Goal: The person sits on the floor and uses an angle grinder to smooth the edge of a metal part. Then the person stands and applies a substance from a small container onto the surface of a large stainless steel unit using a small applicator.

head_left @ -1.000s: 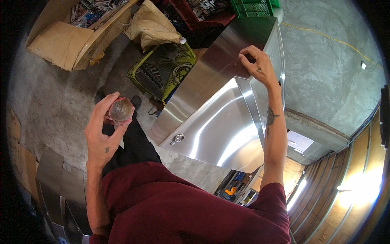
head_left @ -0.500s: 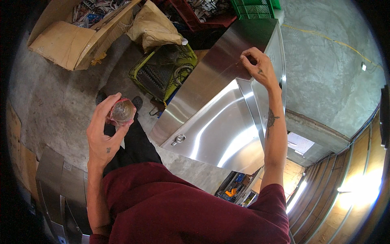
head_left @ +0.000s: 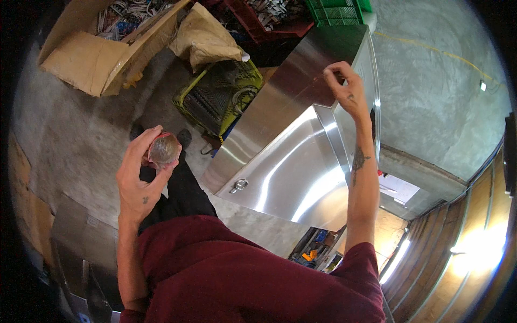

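My left hand (head_left: 141, 175) is closed around the side of a small round container (head_left: 163, 150) with a clear, cloudy top and a torn pinkish-red wrapping; I cannot tell what is inside. It is held up at the left, above the dark trousers and shoes. My right hand (head_left: 346, 89) is raised over the far part of a stainless steel cabinet (head_left: 285, 167), thumb and fingertips drawn together in a pinch. Whatever sits between those fingertips is too small to make out. A round metal latch (head_left: 238, 185) is set in the cabinet's near left corner.
A yellow-green plastic crate (head_left: 215, 97) with a brown paper sack (head_left: 204, 35) behind it stands left of the cabinet. An open cardboard box (head_left: 86, 62) holds scrap wires. Red and green crates (head_left: 336, 12) lie beyond. Metal sheets (head_left: 81, 242) stand at lower left.
My right hand has shifted slightly right, still pinched. The left hand and container are nearly where they were, moved very slightly to the right.
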A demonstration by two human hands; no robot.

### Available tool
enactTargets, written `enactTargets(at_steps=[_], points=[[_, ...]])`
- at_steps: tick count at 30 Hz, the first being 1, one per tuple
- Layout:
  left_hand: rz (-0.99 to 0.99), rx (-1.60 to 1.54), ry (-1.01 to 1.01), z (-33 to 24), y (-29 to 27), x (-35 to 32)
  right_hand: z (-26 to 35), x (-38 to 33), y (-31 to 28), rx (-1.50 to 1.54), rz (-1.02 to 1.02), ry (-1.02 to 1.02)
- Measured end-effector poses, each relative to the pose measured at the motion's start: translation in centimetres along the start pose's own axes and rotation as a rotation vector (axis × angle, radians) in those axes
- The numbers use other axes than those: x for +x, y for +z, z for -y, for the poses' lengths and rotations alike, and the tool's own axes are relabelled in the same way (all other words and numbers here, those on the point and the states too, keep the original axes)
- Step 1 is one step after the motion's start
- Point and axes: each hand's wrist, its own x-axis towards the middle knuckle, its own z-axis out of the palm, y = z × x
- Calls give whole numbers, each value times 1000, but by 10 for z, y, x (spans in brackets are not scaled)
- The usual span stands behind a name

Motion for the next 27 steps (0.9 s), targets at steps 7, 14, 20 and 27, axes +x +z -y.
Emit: enactTargets(at_steps=[7, 14, 20, 27], points=[[44, -38, -43, -13, -2, 4, 59, -99, 49, 542, -749, 200], [221, -57, -29, -43, 9, 20, 103, -153, 132, 882, -1073, 515], [330, -34, 14, -59, 22, 24, 91, -131, 156, 699, -1293, 545], [324, -47, 7, -69, 26, 18, 87, -116, 174, 845, -1428, 556]])
